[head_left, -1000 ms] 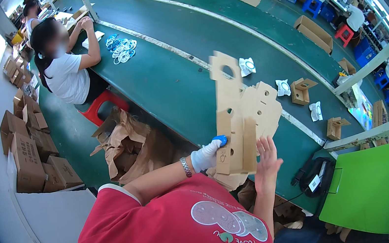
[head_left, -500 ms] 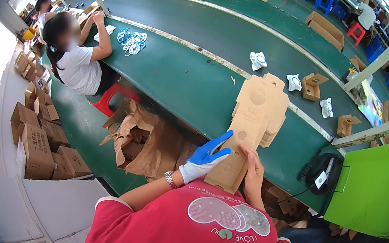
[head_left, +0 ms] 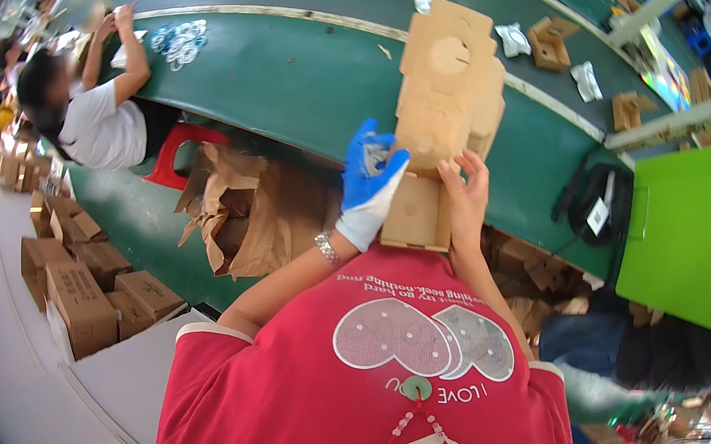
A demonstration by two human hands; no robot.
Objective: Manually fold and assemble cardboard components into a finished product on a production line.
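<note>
A brown cardboard box [head_left: 411, 211], partly folded up, lies at the table's near edge close to my shirt. Its long flap panel [head_left: 435, 74] with a round cut mark stretches flat away from me. My left hand [head_left: 370, 182], in a blue and white glove, is at the box's left side. Its fingers are bent and apart from the thumb, which reaches over the box's edge. Bare, my right hand [head_left: 466, 199] holds the box's right wall, fingers along it. Under the panel, a stack of flat cardboard blanks [head_left: 489, 103] shows at the right.
White packets [head_left: 513, 40] and small open boxes [head_left: 548, 45] lie beyond the metal strip. A black device [head_left: 599, 206] stands right, beside a green panel [head_left: 704, 246]. A paper-lined carton [head_left: 254, 209] sits left below the table. Farther left, a co-worker [head_left: 102, 130] sits near white-blue rings [head_left: 180, 42].
The near part of the cardboard has been folded up into box walls. My left hand has lifted and bent its fingers. The whole view has shifted.
</note>
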